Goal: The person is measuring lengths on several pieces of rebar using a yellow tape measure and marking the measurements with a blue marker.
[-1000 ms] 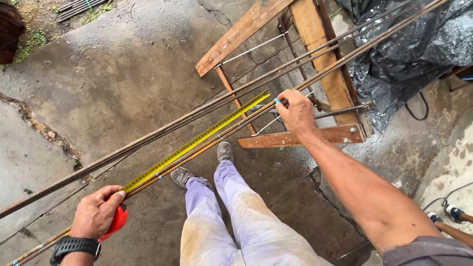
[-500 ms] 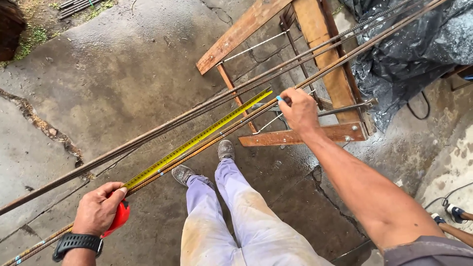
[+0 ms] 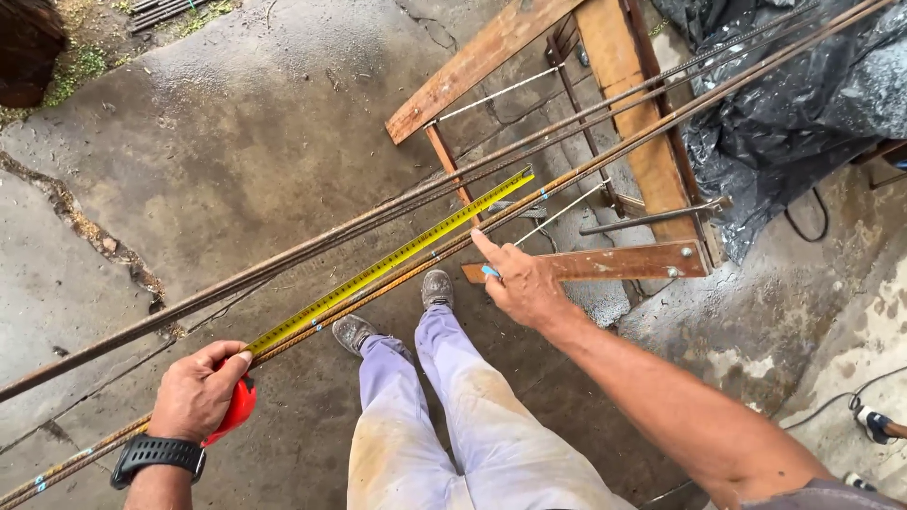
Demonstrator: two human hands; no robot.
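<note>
Head-camera view over a concrete floor [image 3: 236,142]: the left hand [image 3: 196,389], its grip clenched on a red tape measure case [image 3: 238,408], holds the yellow tape blade [image 3: 387,264] stretched along rusty rebar rods [image 3: 397,215]. The right hand [image 3: 521,281], forefinger extended near the blade's far end, pinches a small blue marker. Rods rest across a wooden trestle frame [image 3: 624,104] beside black plastic sheeting [image 3: 803,104].
</note>
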